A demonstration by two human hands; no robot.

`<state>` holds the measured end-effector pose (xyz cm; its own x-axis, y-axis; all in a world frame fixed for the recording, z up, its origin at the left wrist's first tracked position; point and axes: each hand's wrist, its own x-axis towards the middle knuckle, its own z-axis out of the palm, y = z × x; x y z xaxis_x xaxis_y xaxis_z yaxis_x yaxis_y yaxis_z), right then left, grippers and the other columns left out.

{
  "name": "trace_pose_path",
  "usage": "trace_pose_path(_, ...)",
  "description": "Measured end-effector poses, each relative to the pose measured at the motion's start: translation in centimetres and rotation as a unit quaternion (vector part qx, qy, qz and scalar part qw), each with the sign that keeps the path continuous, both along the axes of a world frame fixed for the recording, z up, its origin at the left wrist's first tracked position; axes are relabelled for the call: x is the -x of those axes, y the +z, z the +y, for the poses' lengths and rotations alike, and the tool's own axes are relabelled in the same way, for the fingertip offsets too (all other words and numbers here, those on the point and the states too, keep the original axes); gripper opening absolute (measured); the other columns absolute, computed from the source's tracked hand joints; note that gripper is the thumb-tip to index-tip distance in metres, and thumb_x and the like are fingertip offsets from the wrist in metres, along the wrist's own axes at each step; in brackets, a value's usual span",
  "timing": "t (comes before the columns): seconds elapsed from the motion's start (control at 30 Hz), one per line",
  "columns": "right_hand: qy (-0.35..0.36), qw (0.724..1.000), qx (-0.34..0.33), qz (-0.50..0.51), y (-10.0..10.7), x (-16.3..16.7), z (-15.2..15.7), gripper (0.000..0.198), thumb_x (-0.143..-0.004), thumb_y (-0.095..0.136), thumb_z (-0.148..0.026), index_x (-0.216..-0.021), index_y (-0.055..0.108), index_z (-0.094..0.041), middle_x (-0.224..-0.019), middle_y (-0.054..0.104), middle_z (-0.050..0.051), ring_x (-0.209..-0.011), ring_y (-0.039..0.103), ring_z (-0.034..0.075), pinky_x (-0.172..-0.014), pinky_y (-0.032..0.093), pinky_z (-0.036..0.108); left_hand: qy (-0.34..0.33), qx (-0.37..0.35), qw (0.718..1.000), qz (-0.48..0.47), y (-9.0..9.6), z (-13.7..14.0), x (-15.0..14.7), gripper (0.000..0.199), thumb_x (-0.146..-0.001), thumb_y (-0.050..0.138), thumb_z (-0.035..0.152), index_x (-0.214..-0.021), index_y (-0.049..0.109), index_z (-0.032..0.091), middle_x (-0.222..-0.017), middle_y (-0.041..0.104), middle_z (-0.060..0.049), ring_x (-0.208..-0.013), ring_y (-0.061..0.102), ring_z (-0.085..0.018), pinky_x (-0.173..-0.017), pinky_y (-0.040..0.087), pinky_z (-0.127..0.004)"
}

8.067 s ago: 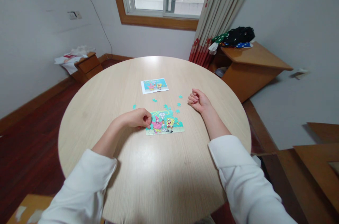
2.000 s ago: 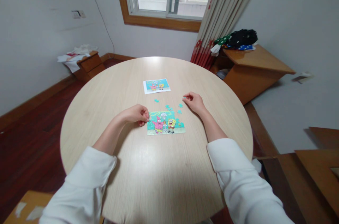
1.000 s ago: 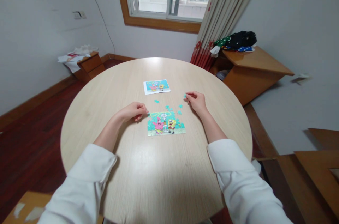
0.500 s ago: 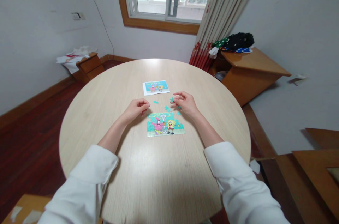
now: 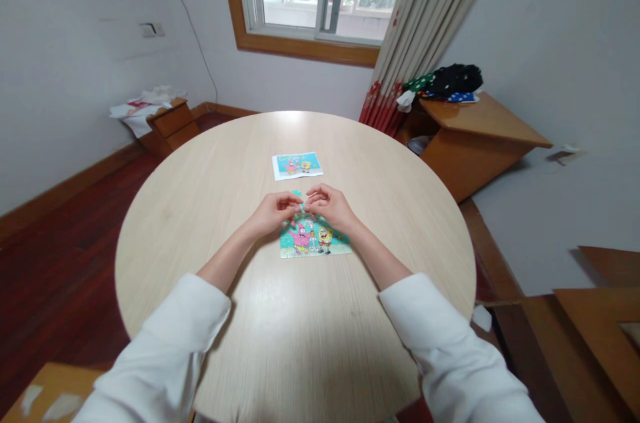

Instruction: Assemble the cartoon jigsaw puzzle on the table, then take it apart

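Observation:
A jigsaw puzzle [image 5: 314, 240] with cartoon figures on a turquoise ground lies flat on the round table [image 5: 305, 316]. Over its upper edge my two hands meet, fingertips almost touching. Between them shows a small turquoise puzzle piece [image 5: 303, 208]. My left hand [image 5: 278, 211] pinches it from the left, and my right hand [image 5: 330, 207] has its thumb and fingers closed on it from the right. Just behind the fingers rests another loose turquoise piece [image 5: 297, 193]. My hands cover the puzzle's top edge and the area of other loose pieces.
Farther back on the table lies a printed picture sheet [image 5: 299, 166] with the same cartoon scene. Beyond the table stand a wooden cabinet [image 5: 490, 126] with cloths on top at right, and a small wooden drawer unit [image 5: 173, 120] at left. A curtain [image 5: 420, 30] hangs beside the window.
My right hand has moved left with a turquoise piece from the loose pieces. My left hand has moved right to meet it above the puzzle. The view has shifted slightly.

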<state>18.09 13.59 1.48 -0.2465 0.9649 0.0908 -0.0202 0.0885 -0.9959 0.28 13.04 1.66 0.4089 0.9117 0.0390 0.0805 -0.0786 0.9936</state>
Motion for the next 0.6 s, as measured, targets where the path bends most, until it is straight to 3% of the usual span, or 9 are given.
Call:
trace_pose_path(0.23, -0.006, 1.0, -0.016, 0.011, -0.3, 0.2, 0.0, 0.029, -0.055, 0.073, -0.022, -0.079, 0.056, -0.018, -0.071, 0.062, -0.002, -0.064, 0.06, 0.01, -0.064, 0.05, 0.025, 0.009, 0.003, 1.0, 0.014, 0.4, -0.2, -0.1, 0.016, -0.069, 0.069, 0.022, -0.07, 0.056, 0.014, -0.057, 0.057, 0.002, -0.048, 0.055, -0.008, -0.048, 0.041, -0.022)
trace_pose_path(0.43, 0.02, 1.0, -0.019, 0.01, -0.4, 0.5, 0.0, 0.027, -0.057, 0.073, -0.024, -0.078, 0.058, -0.018, -0.074, 0.064, -0.001, -0.073, 0.063, 0.012, -0.074, 0.052, 0.029, 0.003, 0.023, 1.0, -0.006, 0.8, -0.5, -0.1, 0.022, -0.067, 0.07, 0.025, -0.074, 0.052, 0.015, -0.053, 0.055, 0.004, -0.046, 0.053, -0.008, -0.048, 0.042, -0.022)
trace_pose_path(0.6, 0.017, 1.0, -0.01, 0.011, -0.6, 0.7, -0.2, 0.03, -0.057, 0.075, -0.03, -0.078, 0.057, -0.018, -0.073, 0.063, -0.001, -0.07, 0.063, 0.013, -0.07, 0.053, 0.03, -0.011, 0.022, 1.0, 0.016, 1.3, -0.5, 0.6, 0.02, -0.068, 0.069, 0.023, -0.081, 0.059, 0.012, -0.057, 0.058, 0.002, -0.05, 0.052, -0.007, -0.05, 0.04, -0.021)
